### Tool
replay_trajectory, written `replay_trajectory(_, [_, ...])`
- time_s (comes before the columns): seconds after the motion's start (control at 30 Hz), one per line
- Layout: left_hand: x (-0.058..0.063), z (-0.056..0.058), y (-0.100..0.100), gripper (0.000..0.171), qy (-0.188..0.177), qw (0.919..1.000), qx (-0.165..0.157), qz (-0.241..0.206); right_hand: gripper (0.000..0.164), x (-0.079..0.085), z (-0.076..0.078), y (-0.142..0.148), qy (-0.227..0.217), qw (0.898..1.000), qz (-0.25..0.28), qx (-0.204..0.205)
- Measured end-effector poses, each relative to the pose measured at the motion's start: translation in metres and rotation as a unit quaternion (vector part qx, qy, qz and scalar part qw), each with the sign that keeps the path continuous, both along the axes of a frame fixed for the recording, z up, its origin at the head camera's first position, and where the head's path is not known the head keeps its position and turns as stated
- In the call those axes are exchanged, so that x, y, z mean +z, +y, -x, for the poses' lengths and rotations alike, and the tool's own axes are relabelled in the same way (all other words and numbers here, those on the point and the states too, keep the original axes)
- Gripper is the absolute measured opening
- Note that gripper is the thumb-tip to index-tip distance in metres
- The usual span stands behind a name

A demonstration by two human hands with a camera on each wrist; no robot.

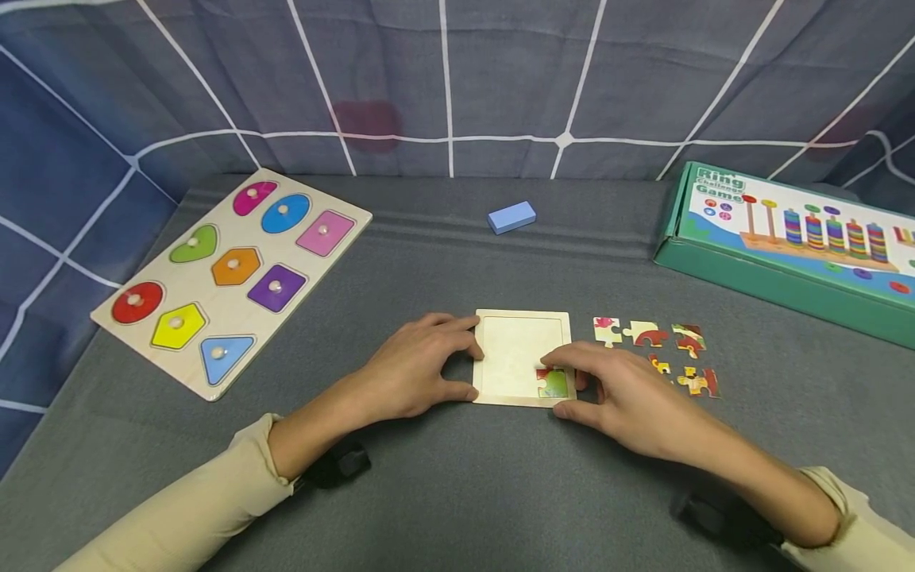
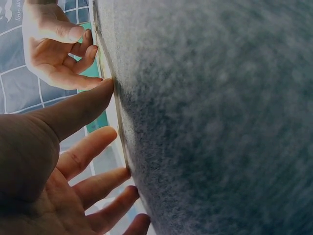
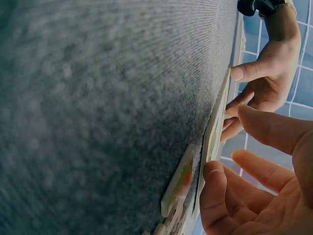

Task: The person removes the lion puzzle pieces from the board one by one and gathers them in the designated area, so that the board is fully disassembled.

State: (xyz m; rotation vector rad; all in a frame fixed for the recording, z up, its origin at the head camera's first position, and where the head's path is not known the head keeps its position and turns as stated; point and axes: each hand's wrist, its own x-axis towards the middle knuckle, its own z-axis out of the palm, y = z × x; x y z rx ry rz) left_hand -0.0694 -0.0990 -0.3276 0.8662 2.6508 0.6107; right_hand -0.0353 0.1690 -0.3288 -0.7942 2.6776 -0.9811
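A square wooden puzzle tray (image 1: pixel 511 357) lies on the grey cloth between both hands. One jigsaw piece (image 1: pixel 554 385), green with some red, sits in its lower right corner. My left hand (image 1: pixel 418 367) rests at the tray's left edge, its thumb by the near corner; in the left wrist view the fingers (image 2: pixel 100 186) are spread along that edge. My right hand (image 1: pixel 636 397) is over the tray's right edge. Its index fingertip is just above the green piece and its thumb is by the near edge. Several loose jigsaw pieces (image 1: pixel 646 334) lie right of the tray, some partly hidden by this hand.
A wooden shape board (image 1: pixel 279 338) with colourful knobbed shapes lies at the left. A blue block (image 1: pixel 511 217) is behind the tray. The green Ring Challenge Game box (image 1: pixel 779 294) stands at the back right. A dark checked cloth (image 1: pixel 400 71) hangs behind everything.
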Motion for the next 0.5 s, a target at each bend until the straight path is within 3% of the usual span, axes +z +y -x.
replay_trajectory(0.5, [-0.0007, 0.0005, -0.0003, 0.035, 0.003, 1.0000, -0.003, 0.002, 0.039, -0.0007, 0.0023, -0.0037, -0.006, 1.000, -0.016, -0.001])
